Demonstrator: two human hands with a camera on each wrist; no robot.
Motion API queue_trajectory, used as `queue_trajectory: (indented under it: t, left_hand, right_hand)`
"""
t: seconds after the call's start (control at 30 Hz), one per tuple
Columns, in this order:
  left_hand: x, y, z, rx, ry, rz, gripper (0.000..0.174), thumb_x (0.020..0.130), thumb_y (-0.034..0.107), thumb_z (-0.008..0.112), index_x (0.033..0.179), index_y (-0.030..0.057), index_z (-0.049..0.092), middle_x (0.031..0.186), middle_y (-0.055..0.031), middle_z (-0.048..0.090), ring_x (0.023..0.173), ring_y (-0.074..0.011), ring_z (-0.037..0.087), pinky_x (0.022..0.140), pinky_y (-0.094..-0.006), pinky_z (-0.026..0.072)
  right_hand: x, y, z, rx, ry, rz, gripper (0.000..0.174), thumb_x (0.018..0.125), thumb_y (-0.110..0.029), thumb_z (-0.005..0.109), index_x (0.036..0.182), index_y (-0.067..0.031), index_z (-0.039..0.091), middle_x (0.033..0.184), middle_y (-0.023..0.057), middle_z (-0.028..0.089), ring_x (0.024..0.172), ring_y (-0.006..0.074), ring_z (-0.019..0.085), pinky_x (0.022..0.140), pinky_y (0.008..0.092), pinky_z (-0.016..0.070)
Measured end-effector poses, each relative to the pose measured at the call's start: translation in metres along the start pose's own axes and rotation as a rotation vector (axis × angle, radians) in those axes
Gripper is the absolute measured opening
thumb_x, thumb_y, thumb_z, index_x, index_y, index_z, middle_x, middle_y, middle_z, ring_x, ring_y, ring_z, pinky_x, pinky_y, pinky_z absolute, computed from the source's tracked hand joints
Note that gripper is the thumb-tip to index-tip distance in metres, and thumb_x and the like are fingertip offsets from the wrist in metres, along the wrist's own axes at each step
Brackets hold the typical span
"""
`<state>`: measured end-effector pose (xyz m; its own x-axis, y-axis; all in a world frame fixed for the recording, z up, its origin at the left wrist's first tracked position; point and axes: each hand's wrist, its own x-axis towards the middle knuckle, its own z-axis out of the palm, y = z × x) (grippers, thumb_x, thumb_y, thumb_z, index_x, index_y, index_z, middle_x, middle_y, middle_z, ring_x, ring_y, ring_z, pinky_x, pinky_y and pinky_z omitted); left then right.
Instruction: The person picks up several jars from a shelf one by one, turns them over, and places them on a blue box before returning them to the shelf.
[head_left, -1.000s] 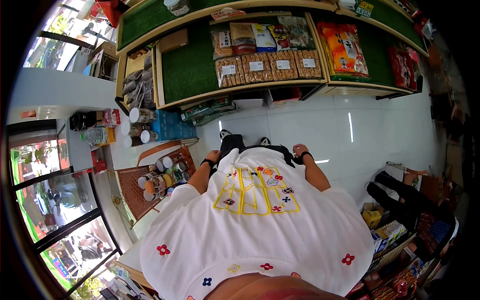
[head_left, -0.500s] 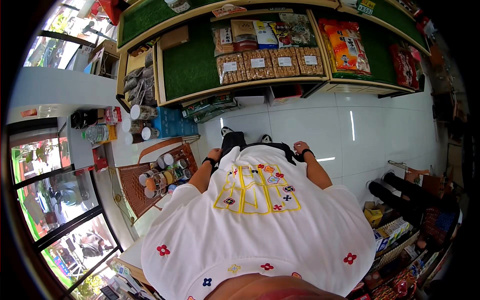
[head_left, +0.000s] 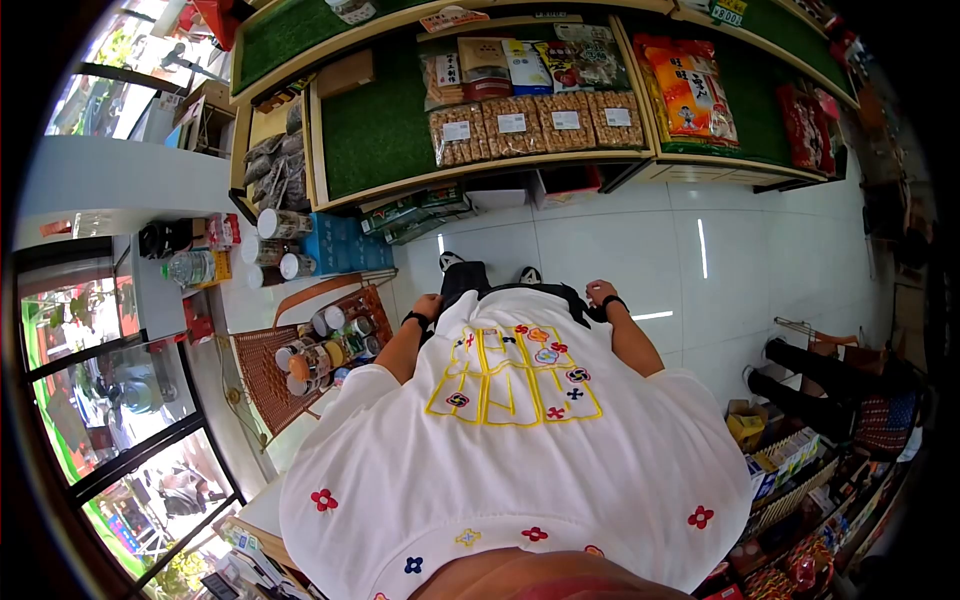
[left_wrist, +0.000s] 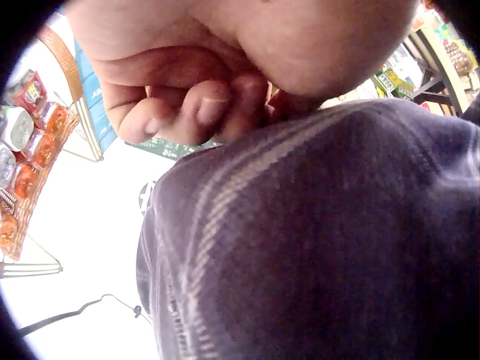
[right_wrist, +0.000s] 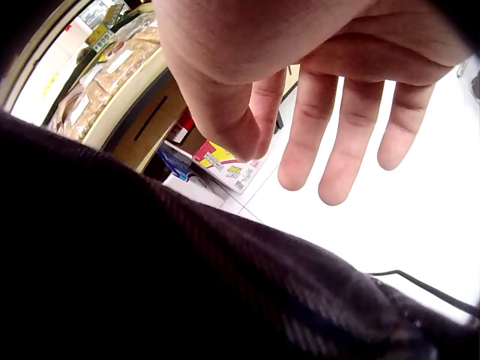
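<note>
My left hand (head_left: 428, 305) hangs at my side next to the dark trousers (left_wrist: 315, 240). In the left wrist view its fingers (left_wrist: 202, 105) are loosely curled beside the cloth, with nothing visible in them. On the other side hangs my right hand (head_left: 600, 292), level with the hip. The right wrist view shows its fingers (right_wrist: 300, 142) relaxed and pointing down, spread a little, and holding nothing. Both wrists wear dark bands. A white shirt (head_left: 520, 460) with embroidered flowers covers my front.
Ahead stands a green-lined shelf (head_left: 370, 140) with bagged snacks (head_left: 510, 135). To the left are a woven rack (head_left: 270, 375) of jars and a blue box (head_left: 345, 247) beside more jars. Another person's dark-clad legs (head_left: 810, 400) show at right, near stocked baskets (head_left: 790, 500).
The head view has shifted slightly. The other person's legs at the right have moved a little. Both my hands stay hanging at my sides.
</note>
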<state>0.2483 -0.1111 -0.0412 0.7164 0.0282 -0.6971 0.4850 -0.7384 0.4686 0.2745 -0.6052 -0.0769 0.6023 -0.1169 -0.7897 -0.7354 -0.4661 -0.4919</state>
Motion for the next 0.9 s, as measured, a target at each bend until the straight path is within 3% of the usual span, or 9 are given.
queue_trajectory:
  t: [0.5,0.9]
  left_hand:
    - [-0.011,0.008,-0.003,0.002,0.050,-0.002,0.039,0.087,0.039,0.045,0.093,0.0073,0.067,0.095,-0.0178,0.066,0.091,-0.0356,0.061,0.082,-0.0403,0.0470]
    - [-0.014,0.017,-0.007,-0.020,0.020,-0.048,0.039,0.086,0.038,0.045,0.095,0.0081,0.068,0.097,-0.0181,0.066,0.093,-0.0348,0.061,0.084,-0.0399,0.0462]
  right_hand:
    - [0.002,0.003,0.004,0.014,-0.021,-0.019,0.018,0.080,-0.018,0.060,0.092,-0.0055,0.063,0.076,0.0070,0.066,0.058,0.0166,0.062,0.054,0.0277,0.0525]
    - [0.004,0.007,0.004,0.028,-0.031,-0.026,0.016,0.081,-0.015,0.059,0.094,-0.0060,0.063,0.078,0.0078,0.065,0.062,0.0163,0.061,0.053,0.0281,0.0515]
